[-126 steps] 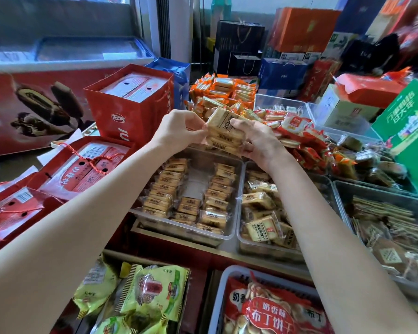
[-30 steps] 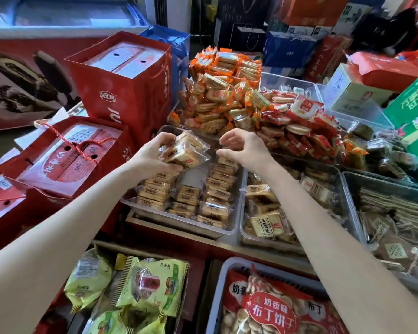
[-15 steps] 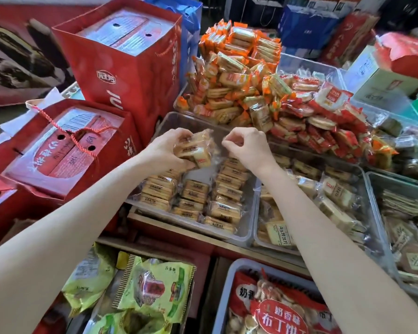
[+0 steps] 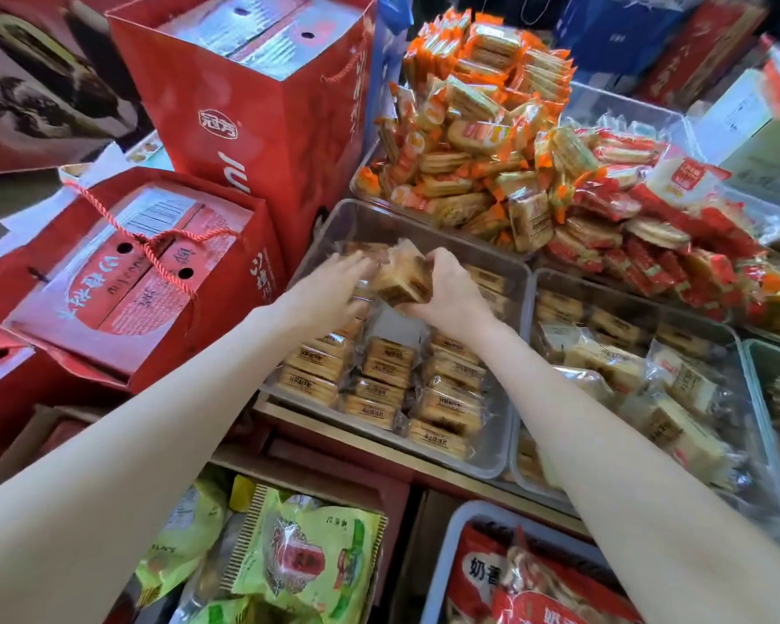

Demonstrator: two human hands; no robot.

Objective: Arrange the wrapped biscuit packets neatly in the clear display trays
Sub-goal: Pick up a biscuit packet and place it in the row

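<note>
Item: packets [image 4: 404, 281], a small stack, over the far end of the tray [image 4: 496, 448]. You are gripping it in your right hand [image 4: 446, 295]; your left hand [image 4: 334, 286] is reaching flat alongside, fingers blurred, seemingly holding nothing. Rows [image 4: 379, 380] are filling the near end. You are best lowering the stack upright into the bare gap, labels matching, edges flush with its neighbours.

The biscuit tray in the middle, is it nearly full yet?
Partly. The clear tray has three neat rows of packets at its near end. The right hand holds a small stack of packets with the left hand alongside. The far end looks unfilled.
</note>
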